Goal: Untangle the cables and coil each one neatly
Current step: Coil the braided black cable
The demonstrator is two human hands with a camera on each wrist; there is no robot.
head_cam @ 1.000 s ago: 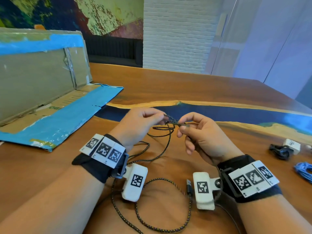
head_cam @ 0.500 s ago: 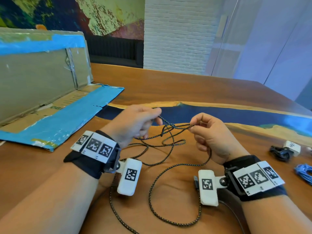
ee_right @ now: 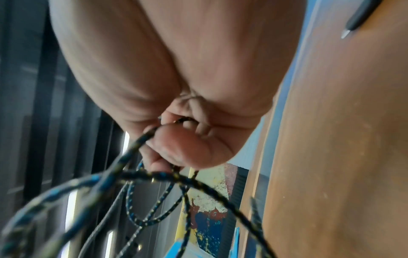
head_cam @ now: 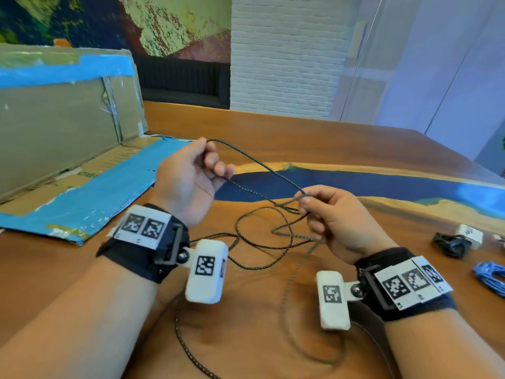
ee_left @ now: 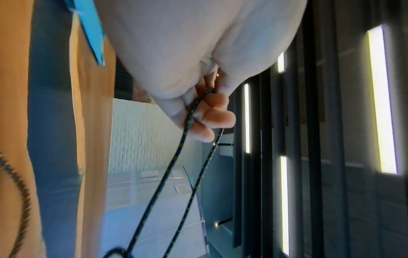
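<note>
A dark braided cable [head_cam: 262,170] with yellow flecks runs between both hands above the wooden table [head_cam: 300,138]. My left hand [head_cam: 202,170] is raised at centre left and grips a bend of the cable [ee_left: 187,122] in its curled fingers. My right hand [head_cam: 308,206] is lower, at centre right, and pinches the crossing strands [ee_right: 152,132] between thumb and fingers. Loose loops of the same cable [head_cam: 257,242] hang and lie on the table between my wrists, and one long loop [head_cam: 188,351] trails toward me.
An opened cardboard box with blue tape [head_cam: 68,149] lies at the left. At the right edge are a coiled black cable [head_cam: 451,243], a small white adapter [head_cam: 470,232] and a coiled blue cable [head_cam: 492,277]. A blue resin strip [head_cam: 382,184] crosses the table.
My left hand has risen and drawn away to the left, pulling a long doubled length of cable out of the tangle. The right hand stays low, still pinching the crossing.
</note>
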